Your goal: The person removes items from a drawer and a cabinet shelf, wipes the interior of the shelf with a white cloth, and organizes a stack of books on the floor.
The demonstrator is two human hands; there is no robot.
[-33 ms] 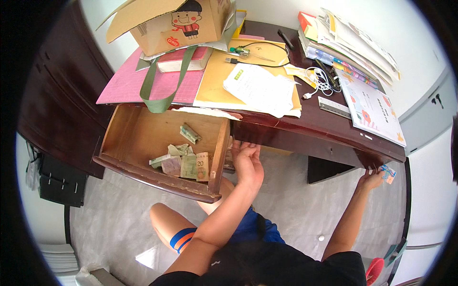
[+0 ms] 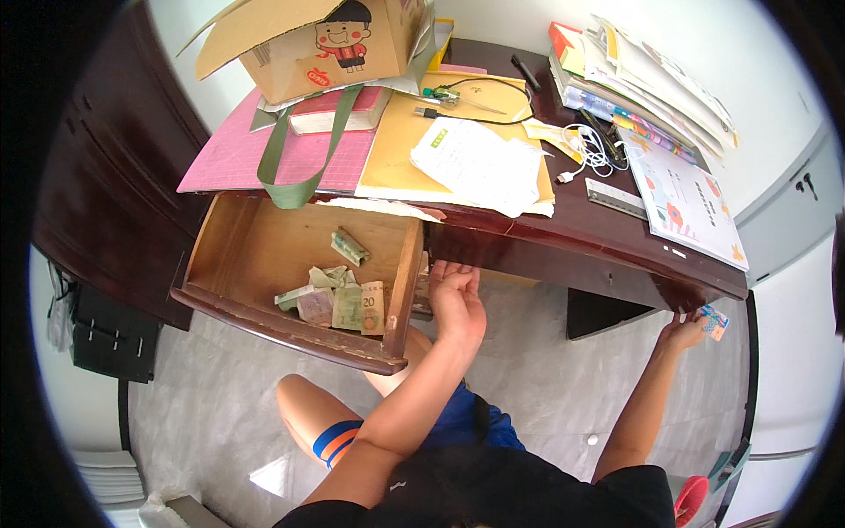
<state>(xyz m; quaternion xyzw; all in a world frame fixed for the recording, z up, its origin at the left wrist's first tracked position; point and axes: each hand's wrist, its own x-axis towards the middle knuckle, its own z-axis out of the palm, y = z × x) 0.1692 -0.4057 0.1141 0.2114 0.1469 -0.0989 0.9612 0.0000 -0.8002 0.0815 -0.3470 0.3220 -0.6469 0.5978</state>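
My left hand (image 2: 459, 302) is raised beneath the desk's front edge, just right of the pulled-out drawer (image 2: 407, 299). Its fingers reach upward against the underside, and their tips are partly hidden. At the desk's right end, my right hand (image 2: 683, 332) pinches a small blue-and-orange card (image 2: 715, 322) close under the edge. Several crumpled banknotes (image 2: 348, 304) lie at the front of the wooden drawer, and a rolled green banknote (image 2: 350, 246) rests farther back in it. Between my hands runs the dark red desk front (image 2: 563, 268), which has a small keyhole.
On the desk stand a cardboard box (image 2: 290, 66), a pink mat (image 2: 220, 158), loose white papers (image 2: 480, 167), a white cable (image 2: 591, 150), a ruler (image 2: 616, 198) and stacked books (image 2: 651, 88). A dark cabinet (image 2: 106, 167) is at left; a white ball (image 2: 592, 440) lies on the floor.
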